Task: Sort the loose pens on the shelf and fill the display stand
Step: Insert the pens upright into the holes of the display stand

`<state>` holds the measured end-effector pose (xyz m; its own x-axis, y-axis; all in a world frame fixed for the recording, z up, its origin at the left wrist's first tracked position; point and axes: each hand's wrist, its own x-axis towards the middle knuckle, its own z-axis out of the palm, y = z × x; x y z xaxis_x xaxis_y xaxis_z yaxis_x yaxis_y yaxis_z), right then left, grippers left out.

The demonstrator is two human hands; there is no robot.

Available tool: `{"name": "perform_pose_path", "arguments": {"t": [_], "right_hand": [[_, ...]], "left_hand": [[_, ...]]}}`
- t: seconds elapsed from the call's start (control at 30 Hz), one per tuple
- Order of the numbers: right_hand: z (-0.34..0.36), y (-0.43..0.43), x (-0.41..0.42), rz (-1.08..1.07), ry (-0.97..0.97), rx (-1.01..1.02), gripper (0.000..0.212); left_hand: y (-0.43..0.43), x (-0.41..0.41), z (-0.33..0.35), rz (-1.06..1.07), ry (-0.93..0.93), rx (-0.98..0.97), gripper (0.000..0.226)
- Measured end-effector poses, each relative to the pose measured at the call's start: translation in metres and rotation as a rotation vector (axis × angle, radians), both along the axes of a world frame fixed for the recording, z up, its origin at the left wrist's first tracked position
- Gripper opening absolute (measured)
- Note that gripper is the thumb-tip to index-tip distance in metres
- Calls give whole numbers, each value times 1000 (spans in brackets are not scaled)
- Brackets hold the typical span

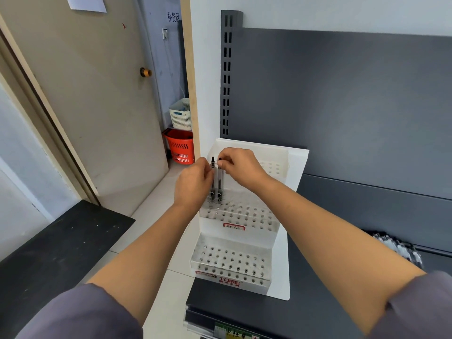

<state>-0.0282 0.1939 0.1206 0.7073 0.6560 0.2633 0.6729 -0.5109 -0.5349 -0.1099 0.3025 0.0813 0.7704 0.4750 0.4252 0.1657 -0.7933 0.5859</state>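
The left hand pinches one clear black-tipped pen and the right hand pinches a second clear pen just beside it. Both pens stand upright in the upper tier's left holes of the white perforated plastic display stand. The stand sits on a dark grey metal shelf, with a heap of loose pens to its right.

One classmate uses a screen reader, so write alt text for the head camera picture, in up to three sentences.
The left hand pinches the left pen and the right hand the right pen, both upright in holes at the left end of a white tiered display stand on a dark shelf. Loose pens lie to its right.
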Motion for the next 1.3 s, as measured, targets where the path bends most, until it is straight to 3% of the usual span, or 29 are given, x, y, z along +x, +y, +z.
{"name": "perform_pose_path", "arguments": {"t": [0.17, 0.37, 0.53, 0.87, 1.3], "right_hand": [[1, -12, -2, 15, 51, 49, 25], [4, -76, -3, 20, -217, 85, 25], [-7, -177, 12, 6, -316, -27, 27], [-64, -357, 58, -162, -159, -246, 25], [-145, -420, 89, -392, 240, -498, 24]], "left_hand": [[-16, -5, 3, 24, -48, -14, 17], [-75, -3, 18, 100, -178, 293, 18], [-170, 25, 15, -18, -169, 293, 18], [-320, 80, -33, -246, -14, 290, 16], [-369, 134, -125, -425, 446, 283, 23]]}}
